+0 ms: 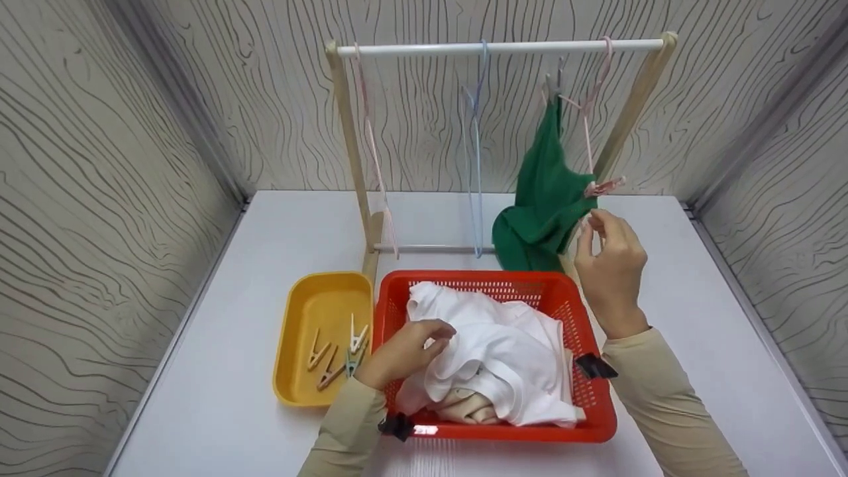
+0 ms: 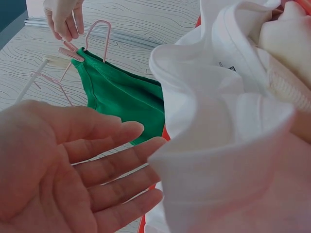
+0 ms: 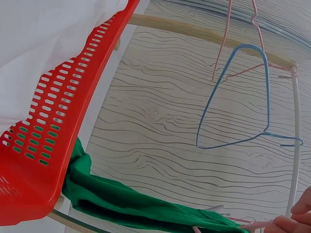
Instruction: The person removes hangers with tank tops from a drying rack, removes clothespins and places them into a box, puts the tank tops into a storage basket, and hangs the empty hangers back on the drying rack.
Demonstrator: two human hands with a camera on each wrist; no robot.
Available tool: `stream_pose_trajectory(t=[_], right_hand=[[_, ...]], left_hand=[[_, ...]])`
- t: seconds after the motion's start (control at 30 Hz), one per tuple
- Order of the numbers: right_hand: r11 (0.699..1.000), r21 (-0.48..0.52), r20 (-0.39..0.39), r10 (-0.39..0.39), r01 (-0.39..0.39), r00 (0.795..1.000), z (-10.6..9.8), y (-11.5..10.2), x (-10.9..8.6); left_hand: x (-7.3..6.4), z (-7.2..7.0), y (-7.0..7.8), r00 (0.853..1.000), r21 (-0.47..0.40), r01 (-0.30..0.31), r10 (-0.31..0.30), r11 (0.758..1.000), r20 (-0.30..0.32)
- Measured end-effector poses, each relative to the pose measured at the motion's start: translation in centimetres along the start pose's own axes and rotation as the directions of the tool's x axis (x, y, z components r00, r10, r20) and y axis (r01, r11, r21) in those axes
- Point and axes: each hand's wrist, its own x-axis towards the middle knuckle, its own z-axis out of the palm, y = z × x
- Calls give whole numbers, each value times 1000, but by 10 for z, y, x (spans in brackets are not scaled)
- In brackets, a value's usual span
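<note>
A green garment (image 1: 540, 199) hangs from a pink hanger (image 1: 588, 106) at the rack's right end. A pink clothespin (image 1: 604, 187) grips its near edge; another clip at the far side is hard to make out. My right hand (image 1: 613, 265) is close to this pink clothespin, thumb and fingers bent with a gap between them. In the left wrist view, the right hand's fingertips (image 2: 73, 35) are just by the clothespin (image 2: 72, 51). My left hand (image 1: 411, 348) is over white clothes (image 1: 490, 338) in the red basket (image 1: 497, 434), its fingers (image 2: 121, 165) extended beside the white fabric.
Left of the basket sits a yellow tray (image 1: 285, 358) with several clothespins (image 1: 319, 354). On the rack's white bar (image 1: 424, 49) hang a blue hanger (image 1: 477, 165) and another pink hanger (image 1: 374, 152). Beige cloth (image 1: 469, 405) shows under the white clothes. Patterned walls surround the table.
</note>
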Motion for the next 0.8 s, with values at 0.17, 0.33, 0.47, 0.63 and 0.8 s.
stream_pose_trajectory(t=[0.17, 0.33, 0.47, 0.63, 0.8], right_hand=[[1000, -5, -16, 19, -19, 1000, -2, 4, 4], [998, -8, -22, 57, -57, 998, -3, 8, 8], [995, -23, -1, 94, -94, 996, 0, 13, 10], [992, -42, 22, 118, -117, 993, 5, 18, 12], [988, -56, 55, 146, -142, 988, 9, 21, 16]], left_hand=[[-1, -1, 1, 1000, 3, 4, -4, 1000, -3], [-2, 0, 1, 1000, 6, -20, 20, 1000, -2], [-1, 0, 0, 1000, 6, -16, 16, 1000, 0], [-1, 0, 0, 1000, 4, 1, -1, 1000, 1], [-1, 1, 0, 1000, 0, 5, -5, 1000, 2]])
